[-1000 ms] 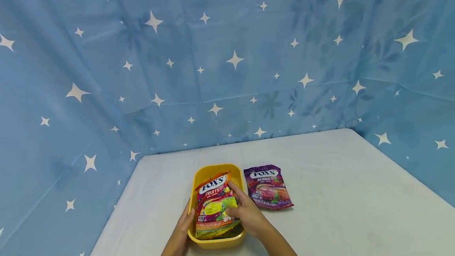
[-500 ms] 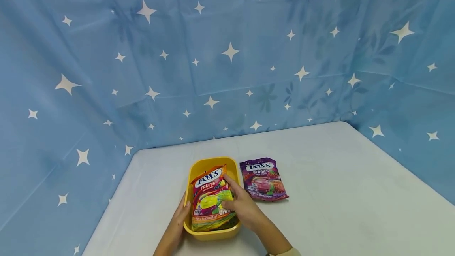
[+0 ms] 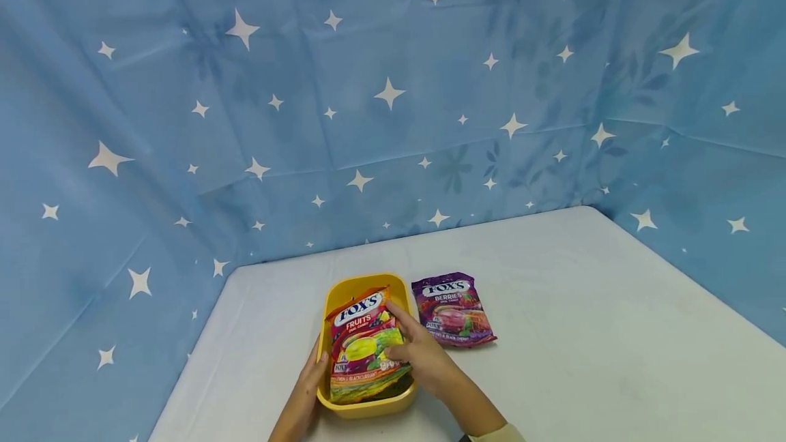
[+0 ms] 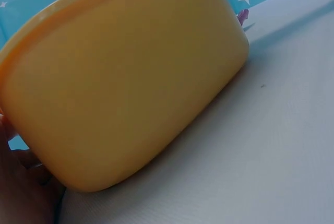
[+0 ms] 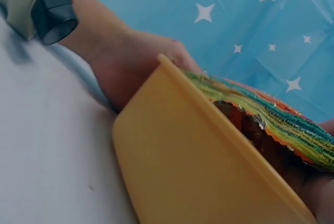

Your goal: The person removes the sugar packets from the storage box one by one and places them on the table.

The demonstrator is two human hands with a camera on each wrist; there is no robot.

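A red and orange Fox's Fruits candy bag (image 3: 361,348) lies tilted inside a yellow plastic tub (image 3: 368,409), its top edge near the tub's far end. My right hand (image 3: 428,359) grips the bag at its right side, with thumb and index finger over its printed front; its other fingers are hidden. At the tub's left wall, my left hand (image 3: 310,382) holds the tub with the thumb up at the rim and the fingers along the outside. In the right wrist view the bag's striped lower part (image 5: 271,117) rises above the tub's rim.
A purple Fox's Berries candy bag (image 3: 453,310) lies flat on the white table (image 3: 583,333), just right of the tub. Behind the table hangs a blue curtain (image 3: 344,135) with white stars. A dark band (image 5: 54,15) sits by the right sleeve.
The head view has tilted and shifted slightly, so tub, bags and hands sit a little higher and further left in it. Both hands keep the same hold.
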